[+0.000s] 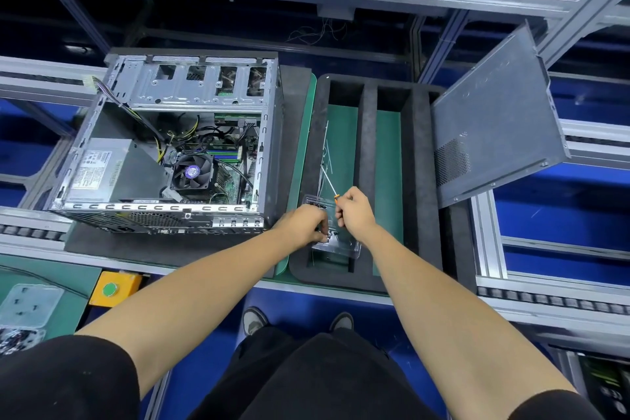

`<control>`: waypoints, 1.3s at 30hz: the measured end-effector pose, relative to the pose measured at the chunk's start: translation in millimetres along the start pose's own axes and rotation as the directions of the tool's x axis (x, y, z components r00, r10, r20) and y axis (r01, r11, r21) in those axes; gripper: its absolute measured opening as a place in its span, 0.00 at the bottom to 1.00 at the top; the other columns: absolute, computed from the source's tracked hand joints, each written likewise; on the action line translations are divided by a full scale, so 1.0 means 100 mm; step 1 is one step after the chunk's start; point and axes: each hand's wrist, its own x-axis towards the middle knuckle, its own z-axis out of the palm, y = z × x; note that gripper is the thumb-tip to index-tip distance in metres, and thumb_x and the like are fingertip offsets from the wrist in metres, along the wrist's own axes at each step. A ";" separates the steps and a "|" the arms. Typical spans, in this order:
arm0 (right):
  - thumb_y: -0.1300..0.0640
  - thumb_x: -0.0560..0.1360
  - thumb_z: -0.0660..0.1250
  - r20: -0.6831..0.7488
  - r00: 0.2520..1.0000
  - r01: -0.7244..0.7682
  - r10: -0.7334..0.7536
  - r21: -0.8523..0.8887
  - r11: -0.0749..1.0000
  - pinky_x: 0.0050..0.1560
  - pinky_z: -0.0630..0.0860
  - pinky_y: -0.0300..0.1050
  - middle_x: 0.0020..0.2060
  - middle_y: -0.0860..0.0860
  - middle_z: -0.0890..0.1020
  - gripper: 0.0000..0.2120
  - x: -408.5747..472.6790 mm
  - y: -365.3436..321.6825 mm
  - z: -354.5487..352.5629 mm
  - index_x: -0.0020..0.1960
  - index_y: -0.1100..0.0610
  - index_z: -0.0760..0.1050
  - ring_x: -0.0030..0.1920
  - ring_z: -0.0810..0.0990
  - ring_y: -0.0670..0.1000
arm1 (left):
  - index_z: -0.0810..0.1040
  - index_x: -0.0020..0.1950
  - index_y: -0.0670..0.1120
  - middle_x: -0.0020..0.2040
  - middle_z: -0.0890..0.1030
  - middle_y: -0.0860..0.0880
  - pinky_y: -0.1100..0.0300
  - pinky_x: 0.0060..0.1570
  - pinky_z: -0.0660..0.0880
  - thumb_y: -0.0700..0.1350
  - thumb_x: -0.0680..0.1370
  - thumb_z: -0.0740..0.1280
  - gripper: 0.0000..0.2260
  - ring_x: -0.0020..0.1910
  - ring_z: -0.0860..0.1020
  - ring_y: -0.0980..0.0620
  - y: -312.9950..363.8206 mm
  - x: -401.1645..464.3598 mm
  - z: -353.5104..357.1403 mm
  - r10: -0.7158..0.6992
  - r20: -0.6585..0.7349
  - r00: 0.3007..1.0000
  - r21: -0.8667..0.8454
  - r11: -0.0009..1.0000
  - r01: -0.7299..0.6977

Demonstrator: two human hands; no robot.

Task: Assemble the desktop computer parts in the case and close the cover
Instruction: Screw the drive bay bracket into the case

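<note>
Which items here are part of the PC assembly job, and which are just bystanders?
In the job:
- open computer case
- side cover, leaning off to the right
- screwdriver in right hand
- clear screw tray, left hand picking in it

Lying about:
- yellow button box
- clear plastic tray, lower left
- black foam insert

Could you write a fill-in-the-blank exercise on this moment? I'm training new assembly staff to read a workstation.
1. The computer case lies open on its side, to the ____ of the foam tray.
2. The right hand holds a screwdriver with an ____ handle.
3. The left hand reaches into a clear plastic ____ of screws.
4. The side cover is ____ the case, leaning beside the tray.

Missing words: left; orange; box; off
</note>
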 end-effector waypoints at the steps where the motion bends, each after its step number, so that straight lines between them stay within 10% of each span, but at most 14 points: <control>1: 0.66 0.82 0.59 -0.002 1.000 -0.001 0.001 0.000 1.000 0.28 0.68 0.44 0.33 0.55 0.74 0.10 0.00 0.00 0.00 0.43 0.57 0.64 0.32 0.71 0.51 | 0.81 0.49 0.51 0.49 0.83 0.51 0.50 0.51 0.80 0.48 0.76 0.75 0.05 0.50 0.82 0.48 0.01 0.01 0.01 0.006 0.003 1.000 0.006 1.000 -0.006; 11: 0.65 0.82 0.59 -0.018 1.000 -0.013 0.013 0.016 1.000 0.26 0.68 0.42 0.33 0.55 0.73 0.11 0.00 0.01 -0.03 0.43 0.56 0.63 0.31 0.71 0.51 | 0.74 0.46 0.44 0.42 0.79 0.46 0.57 0.39 0.67 0.43 0.79 0.65 0.04 0.41 0.76 0.48 0.07 0.04 -0.07 -0.081 -0.036 0.996 -0.273 0.960 0.068; 17: 0.65 0.82 0.60 -0.044 0.999 -0.019 0.020 0.032 0.999 0.25 0.69 0.41 0.34 0.54 0.74 0.11 0.00 0.00 -0.08 0.43 0.57 0.64 0.31 0.72 0.50 | 0.65 0.37 0.46 0.32 0.66 0.47 0.57 0.32 0.56 0.39 0.74 0.58 0.07 0.30 0.59 0.50 0.26 0.00 -0.29 -0.309 0.162 0.937 -0.693 0.641 0.331; 22: 0.65 0.83 0.60 -0.038 0.999 -0.006 0.007 0.021 1.000 0.28 0.69 0.43 0.33 0.55 0.75 0.09 0.01 0.01 -0.10 0.45 0.57 0.65 0.31 0.71 0.51 | 0.73 0.36 0.43 0.32 0.70 0.47 0.61 0.28 0.57 0.45 0.72 0.60 0.08 0.27 0.62 0.52 0.25 -0.03 -0.32 -0.210 0.219 0.953 -0.788 0.538 0.300; 29: 0.66 0.83 0.60 -0.027 0.999 -0.018 0.019 0.034 0.999 0.23 0.68 0.39 0.33 0.54 0.74 0.10 0.01 0.02 -0.10 0.44 0.57 0.64 0.31 0.71 0.50 | 0.79 0.49 0.44 0.45 0.82 0.48 0.63 0.40 0.75 0.41 0.77 0.70 0.03 0.41 0.78 0.50 0.19 -0.04 -0.23 -0.074 0.077 0.994 -0.285 0.954 0.093; 32: 0.65 0.83 0.60 -0.019 1.000 -0.023 0.023 0.019 1.000 0.24 0.69 0.39 0.34 0.54 0.74 0.11 0.01 0.02 -0.12 0.43 0.56 0.64 0.32 0.72 0.50 | 0.83 0.52 0.44 0.53 0.84 0.49 0.54 0.56 0.78 0.39 0.75 0.75 0.07 0.53 0.81 0.50 0.13 -0.05 -0.22 -0.086 0.057 0.995 -0.123 0.988 0.092; 39: 0.66 0.83 0.59 -0.006 1.000 -0.005 0.005 0.020 1.000 0.23 0.67 0.40 0.33 0.55 0.73 0.10 0.00 0.02 -0.10 0.44 0.57 0.64 0.31 0.71 0.51 | 0.83 0.54 0.46 0.53 0.84 0.49 0.53 0.54 0.79 0.44 0.72 0.79 0.13 0.54 0.82 0.47 0.18 -0.04 -0.34 -0.140 0.159 0.977 0.036 0.990 0.136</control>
